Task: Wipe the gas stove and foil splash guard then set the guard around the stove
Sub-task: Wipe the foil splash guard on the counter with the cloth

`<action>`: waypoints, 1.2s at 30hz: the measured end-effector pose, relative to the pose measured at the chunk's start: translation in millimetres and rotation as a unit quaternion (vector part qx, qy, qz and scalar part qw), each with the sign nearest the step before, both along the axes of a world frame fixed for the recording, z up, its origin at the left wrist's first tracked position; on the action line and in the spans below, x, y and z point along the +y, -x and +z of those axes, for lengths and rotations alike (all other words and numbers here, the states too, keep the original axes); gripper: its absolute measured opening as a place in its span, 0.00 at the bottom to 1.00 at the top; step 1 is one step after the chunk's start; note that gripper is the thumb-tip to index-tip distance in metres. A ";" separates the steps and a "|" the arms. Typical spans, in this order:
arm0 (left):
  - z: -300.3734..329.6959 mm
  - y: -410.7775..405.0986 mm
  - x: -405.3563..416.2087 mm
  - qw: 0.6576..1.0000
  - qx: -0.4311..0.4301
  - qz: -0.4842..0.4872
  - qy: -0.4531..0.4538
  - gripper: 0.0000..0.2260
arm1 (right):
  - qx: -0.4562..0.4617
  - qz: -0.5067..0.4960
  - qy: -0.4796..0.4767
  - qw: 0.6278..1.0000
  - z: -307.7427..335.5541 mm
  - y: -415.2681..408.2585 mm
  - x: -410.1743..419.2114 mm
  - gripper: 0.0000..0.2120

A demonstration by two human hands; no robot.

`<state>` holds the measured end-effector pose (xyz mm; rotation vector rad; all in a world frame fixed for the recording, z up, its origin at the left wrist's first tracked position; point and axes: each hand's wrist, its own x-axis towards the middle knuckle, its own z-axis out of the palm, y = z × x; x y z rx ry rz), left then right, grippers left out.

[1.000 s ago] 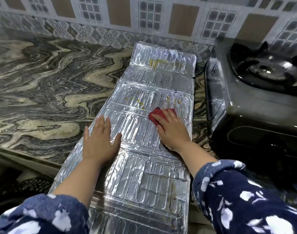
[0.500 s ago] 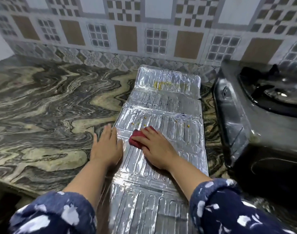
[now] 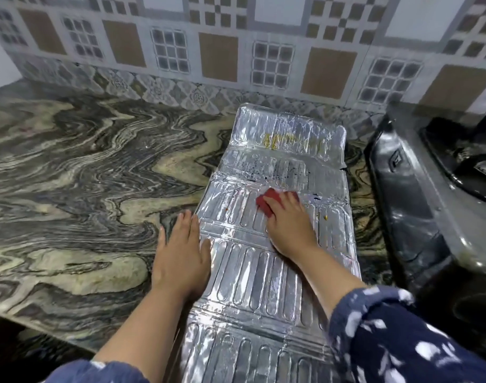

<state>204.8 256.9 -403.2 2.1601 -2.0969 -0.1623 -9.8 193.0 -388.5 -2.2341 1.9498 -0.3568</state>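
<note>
The silver foil splash guard (image 3: 263,277) lies unfolded flat on the marbled counter, running from the front edge to the tiled wall. Yellow stains and dark specks mark its far panels. My right hand (image 3: 287,225) presses a small red cloth (image 3: 266,203) onto a middle panel, fingers laid over the cloth. My left hand (image 3: 181,252) rests flat with straight fingers on the guard's left edge, partly on the counter. The black gas stove (image 3: 418,205) stands at the right, its burner cut off by the frame.
The marbled counter (image 3: 84,189) stretches wide to the left of the guard. A patterned tile wall (image 3: 222,51) rises behind. The counter's front edge (image 3: 43,324) drops off at the lower left.
My right hand slid the red cloth left, then forward and right onto a farther part of the panel. My left hand shifted to the guard's left edge. The view tilted up.
</note>
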 end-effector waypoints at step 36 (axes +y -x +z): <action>16.8 -28.7 37.2 0.994 -0.083 -0.022 -0.063 0.36 | 0.003 0.123 -0.048 0.991 10.0 -18.6 -20.1 0.23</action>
